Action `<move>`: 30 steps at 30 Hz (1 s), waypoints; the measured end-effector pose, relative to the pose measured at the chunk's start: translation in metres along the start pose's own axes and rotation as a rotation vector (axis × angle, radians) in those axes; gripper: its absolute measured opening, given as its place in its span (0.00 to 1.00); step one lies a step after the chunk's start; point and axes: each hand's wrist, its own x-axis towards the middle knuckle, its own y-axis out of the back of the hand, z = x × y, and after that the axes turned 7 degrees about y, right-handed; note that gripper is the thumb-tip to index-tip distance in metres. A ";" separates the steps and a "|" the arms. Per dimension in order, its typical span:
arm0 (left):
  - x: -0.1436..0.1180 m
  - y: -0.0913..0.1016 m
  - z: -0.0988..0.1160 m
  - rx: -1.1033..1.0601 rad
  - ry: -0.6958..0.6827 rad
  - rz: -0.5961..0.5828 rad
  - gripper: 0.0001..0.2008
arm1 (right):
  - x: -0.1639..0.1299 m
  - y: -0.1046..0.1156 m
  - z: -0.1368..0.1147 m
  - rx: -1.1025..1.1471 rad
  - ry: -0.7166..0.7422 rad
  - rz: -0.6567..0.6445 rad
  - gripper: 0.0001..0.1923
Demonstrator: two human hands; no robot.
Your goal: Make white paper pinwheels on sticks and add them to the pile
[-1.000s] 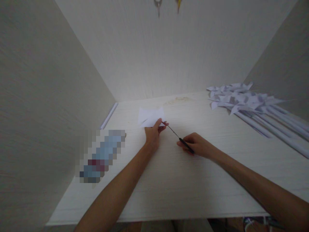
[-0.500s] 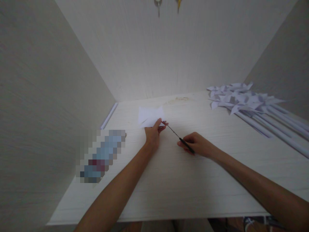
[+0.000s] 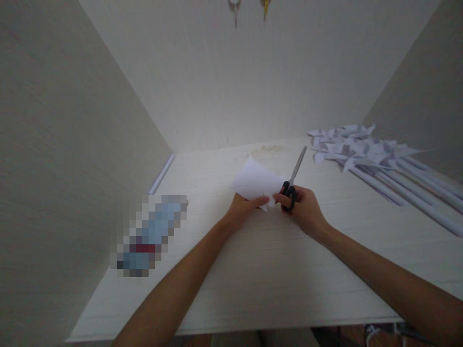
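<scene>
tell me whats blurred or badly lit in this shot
Head view: a pixelated block hides something left of the left hand; light pools on the back wall, the side panels stay dim; the scissors and white paper look soft.

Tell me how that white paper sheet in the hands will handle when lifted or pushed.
The white paper sheet is probably light and floppy: it is thin, and the left hand holds it by one edge. It would likely slide easily on the smooth table. It looks prone to creasing or tearing near the scissors.
</scene>
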 end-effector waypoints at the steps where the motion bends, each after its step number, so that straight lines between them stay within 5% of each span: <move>1: 0.000 0.000 0.000 0.017 -0.010 0.005 0.16 | 0.000 0.000 0.000 0.000 0.000 0.003 0.14; 12: -0.001 -0.001 0.001 0.072 0.000 0.040 0.18 | -0.002 -0.003 0.000 0.047 -0.004 -0.054 0.15; 20: 0.006 0.014 0.013 -0.407 0.044 -0.012 0.12 | 0.004 0.003 0.010 -0.007 0.043 0.023 0.14; 30: 0.009 0.012 0.001 -0.242 0.060 0.109 0.15 | 0.007 0.004 0.009 0.112 0.029 0.203 0.13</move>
